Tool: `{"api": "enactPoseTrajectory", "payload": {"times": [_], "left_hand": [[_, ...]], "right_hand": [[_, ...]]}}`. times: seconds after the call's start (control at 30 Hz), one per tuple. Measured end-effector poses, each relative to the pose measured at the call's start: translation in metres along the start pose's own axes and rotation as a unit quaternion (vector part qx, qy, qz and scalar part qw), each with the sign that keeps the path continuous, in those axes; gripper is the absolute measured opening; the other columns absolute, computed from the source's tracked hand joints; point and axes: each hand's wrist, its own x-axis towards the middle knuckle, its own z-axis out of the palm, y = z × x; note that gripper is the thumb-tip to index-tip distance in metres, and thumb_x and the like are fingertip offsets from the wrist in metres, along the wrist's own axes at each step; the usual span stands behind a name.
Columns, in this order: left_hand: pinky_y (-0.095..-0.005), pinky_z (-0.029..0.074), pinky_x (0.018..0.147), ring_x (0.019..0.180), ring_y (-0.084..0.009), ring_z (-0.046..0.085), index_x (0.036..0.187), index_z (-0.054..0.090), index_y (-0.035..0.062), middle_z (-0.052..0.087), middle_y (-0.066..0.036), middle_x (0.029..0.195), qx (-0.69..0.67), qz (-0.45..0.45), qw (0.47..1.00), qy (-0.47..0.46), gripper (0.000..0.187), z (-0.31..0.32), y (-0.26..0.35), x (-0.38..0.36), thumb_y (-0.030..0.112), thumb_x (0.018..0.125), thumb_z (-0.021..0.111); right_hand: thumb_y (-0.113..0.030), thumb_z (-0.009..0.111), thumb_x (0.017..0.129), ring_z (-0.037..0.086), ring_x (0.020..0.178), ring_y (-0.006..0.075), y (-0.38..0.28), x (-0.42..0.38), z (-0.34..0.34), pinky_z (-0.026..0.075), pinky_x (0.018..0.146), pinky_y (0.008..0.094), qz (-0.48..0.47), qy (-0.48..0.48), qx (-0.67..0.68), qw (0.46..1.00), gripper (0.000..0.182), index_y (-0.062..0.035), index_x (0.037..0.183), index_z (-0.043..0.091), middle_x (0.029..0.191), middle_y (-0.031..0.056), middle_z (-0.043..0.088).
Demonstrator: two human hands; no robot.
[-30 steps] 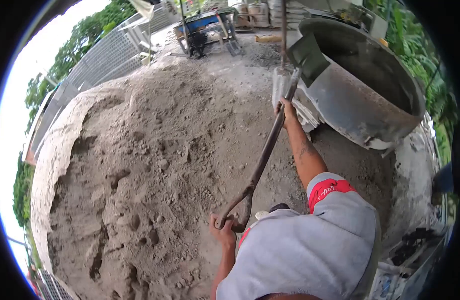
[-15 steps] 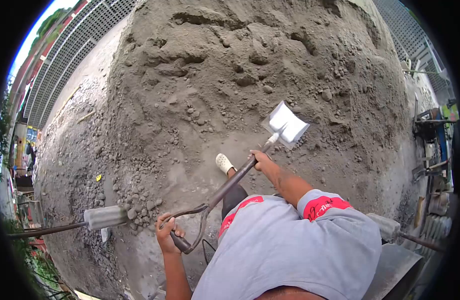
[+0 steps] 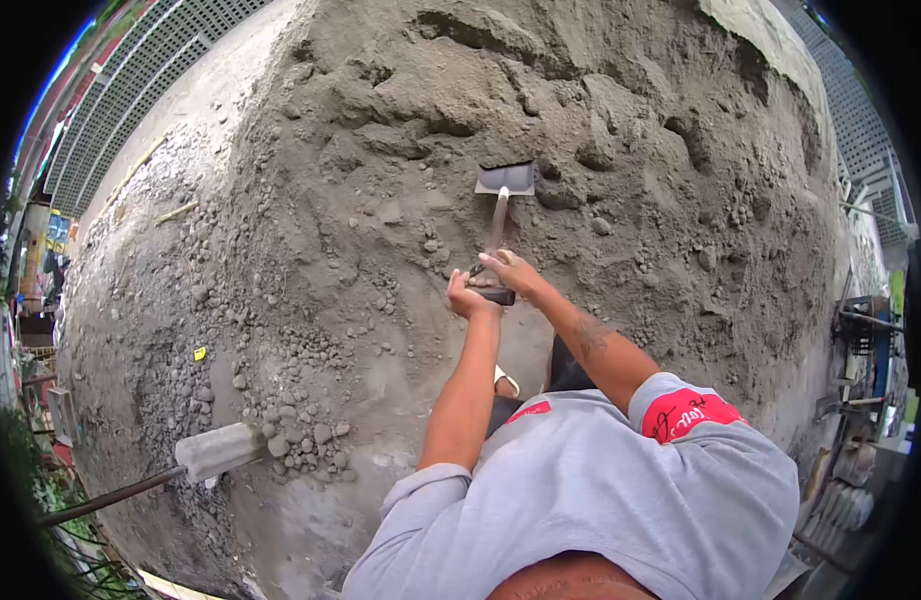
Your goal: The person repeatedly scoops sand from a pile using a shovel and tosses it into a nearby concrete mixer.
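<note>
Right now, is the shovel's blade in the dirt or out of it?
Partly in: the front of the blade is hidden in the dirt, while its rear and the handle show outside.

Pale grey ground (image 3: 310,530) bears loose grey-brown sand (image 3: 380,200) beyond the left hand (image 3: 472,297), with rounded grey stones (image 3: 305,432) and a small yellow scrap (image 3: 200,353) to its left

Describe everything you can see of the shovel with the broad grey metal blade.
The shovel has a broad, grey, metal-looking blade, a pale socket and a brownish shaft running back to a dark grip. It points away from the person, the blade against the loose grey-brown sandy heap, its far edge seemingly sunk in. The bare left hand and bare right hand are both at the handle end, hiding the grip's full shape.
</note>
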Motion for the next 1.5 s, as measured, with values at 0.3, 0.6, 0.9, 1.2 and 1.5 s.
{"api": "enactPoseTrajectory", "payload": {"times": [0.3, 0.6, 0.9, 1.2, 1.5], "left_hand": [[-0.0298, 0.043, 0.057, 0.059, -0.0149, 0.048, 0.093, 0.048, 0.0058, 0.045, -0.002, 0.072, 0.002, 0.012, 1.000, -0.012, 0.022, 0.116, 0.024, 0.029, 0.008, 0.071, 0.049], [-0.0298, 0.044, 0.051, 0.054, -0.0190, 0.050, 0.077, 0.051, 0.0060, 0.053, -0.007, 0.080, 0.171, 0.029, 0.982, 0.078, 0.006, 0.083, 0.064, 0.171, 0.010, 0.074, 0.053], [-0.0342, 0.044, 0.048, 0.060, -0.0229, 0.053, 0.097, 0.047, -0.0069, 0.054, -0.017, 0.083, 0.178, 0.125, 0.942, 0.257, 0.033, 0.088, 0.034, 0.145, 0.000, 0.066, 0.054], [-0.0305, 0.039, 0.037, 0.044, -0.0186, 0.048, 0.075, 0.050, -0.0039, 0.051, -0.011, 0.060, 0.223, -0.027, 0.900, 0.374, 0.014, -0.128, -0.004, 0.192, 0.005, 0.066, 0.056], [-0.0265, 0.035, 0.040, 0.045, -0.0150, 0.044, 0.081, 0.051, -0.0028, 0.051, -0.009, 0.065, 0.312, 0.091, 0.813, 0.483, 0.014, -0.103, -0.011, 0.177, -0.002, 0.068, 0.056]], "right_hand": [[-0.041, 0.039, 0.087, 0.059, 0.077, 0.0363, -0.128, 0.029, -0.037, 0.045, 0.070, 0.0434, -0.127, -0.075, -0.321, 0.935, 0.043, -0.0055, 0.094, 0.061, 0.081, 0.0184, 0.062], [-0.041, 0.034, 0.088, 0.055, 0.083, 0.0409, -0.080, 0.136, 0.060, 0.043, 0.076, 0.0450, -0.153, -0.072, -0.300, 0.939, 0.048, 0.0008, 0.092, 0.058, 0.084, 0.0245, 0.060], [-0.044, 0.040, 0.088, 0.047, 0.104, 0.0338, -0.028, 0.122, -0.031, 0.037, 0.088, 0.0386, -0.230, 0.068, -0.164, 0.957, 0.050, 0.0007, 0.108, 0.052, 0.106, 0.0199, 0.053], [-0.052, 0.055, 0.077, 0.056, 0.096, 0.0287, 0.077, 0.278, -0.050, 0.042, 0.081, 0.0354, 0.201, -0.004, -0.129, 0.971, 0.067, 0.0065, 0.109, 0.053, 0.103, 0.0207, 0.058], [-0.021, 0.068, 0.072, 0.053, 0.054, 0.0199, 0.201, 0.453, 0.043, 0.045, 0.050, 0.0309, 0.373, 0.046, 0.279, 0.884, 0.028, 0.0022, 0.080, 0.056, 0.066, 0.0086, 0.055]]}}
